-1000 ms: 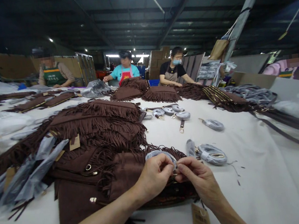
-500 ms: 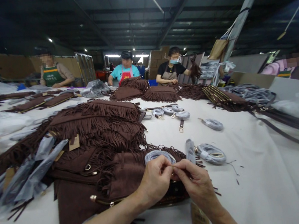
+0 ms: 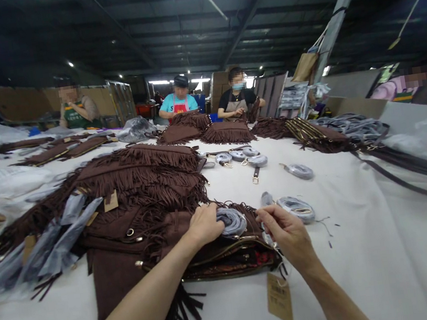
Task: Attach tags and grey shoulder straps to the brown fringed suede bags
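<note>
Step in hand seems to be handling the wrapped coil [image 3: 233, 222], lying on the open fringed bag [image 3: 231, 261]. Left hand [image 3: 205, 226] curls at coil's left edge — can't tell if gripping. Right hand [image 3: 284, 224]: grip pinched closed, anything inside too small to tell. Next move likely calls for fine fingertip control. White bench [image 3: 350, 225] carries piled bags [image 3: 136, 173]; 3 co-workers [image 3: 182, 103] opposite — dark beamed roof [image 3: 195, 30].

1 letter reads, "S", on a turquoise shirt [image 3: 167, 104]; print on the brown tag [image 3: 279, 301] (blurred) is illegible.
</note>
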A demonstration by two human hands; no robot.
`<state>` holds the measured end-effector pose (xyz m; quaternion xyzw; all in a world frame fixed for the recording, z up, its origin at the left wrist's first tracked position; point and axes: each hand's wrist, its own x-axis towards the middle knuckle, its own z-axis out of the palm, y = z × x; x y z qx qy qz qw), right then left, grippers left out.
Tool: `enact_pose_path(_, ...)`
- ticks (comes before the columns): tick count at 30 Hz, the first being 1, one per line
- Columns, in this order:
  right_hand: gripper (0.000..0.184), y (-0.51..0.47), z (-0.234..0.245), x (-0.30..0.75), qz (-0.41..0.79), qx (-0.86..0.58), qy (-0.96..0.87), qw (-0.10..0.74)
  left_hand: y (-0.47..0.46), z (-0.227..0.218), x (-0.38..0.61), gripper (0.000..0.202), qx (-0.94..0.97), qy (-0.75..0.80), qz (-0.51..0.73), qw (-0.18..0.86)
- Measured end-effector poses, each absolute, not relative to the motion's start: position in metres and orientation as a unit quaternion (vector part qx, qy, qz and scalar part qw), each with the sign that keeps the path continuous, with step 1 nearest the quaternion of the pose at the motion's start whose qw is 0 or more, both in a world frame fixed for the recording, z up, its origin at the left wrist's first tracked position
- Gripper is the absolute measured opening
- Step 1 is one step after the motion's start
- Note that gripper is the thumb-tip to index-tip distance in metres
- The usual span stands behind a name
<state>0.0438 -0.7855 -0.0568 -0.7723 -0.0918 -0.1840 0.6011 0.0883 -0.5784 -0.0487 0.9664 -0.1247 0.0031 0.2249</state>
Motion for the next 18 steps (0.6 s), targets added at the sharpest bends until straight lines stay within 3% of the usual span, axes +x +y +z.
enact_pose_path(4,0.046,-0.783,-0.061,0.046,-0.161,-0.765,-0.069,0.620,-0.582,-0.041,0.087,0.038,0.958,-0.149,0.032,0.243)
enact_pose_path(8,0.065,-0.788,-0.053,0.039,-0.057,-0.719,-0.110,0.684,-0.591,-0.009,0.064,0.041,0.917,-0.245,0.172,0.262)
enact_pose_path(12,0.050,-0.792,-0.040,0.030,0.027,-0.712,-0.131,0.690,-0.586,0.020,0.036,0.045,0.861,-0.379,0.206,0.269)
enact_pose_path(16,0.037,-0.794,-0.039,0.031,-0.009,-0.682,-0.108,0.723,-0.549,0.009,0.010,0.084,0.901,-0.373,0.132,0.181)
enact_pose_path(18,0.035,-0.795,-0.041,0.034,-0.045,-0.663,-0.122,0.737,-0.528,-0.008,0.004,0.062,0.938,-0.330,0.077,0.070)
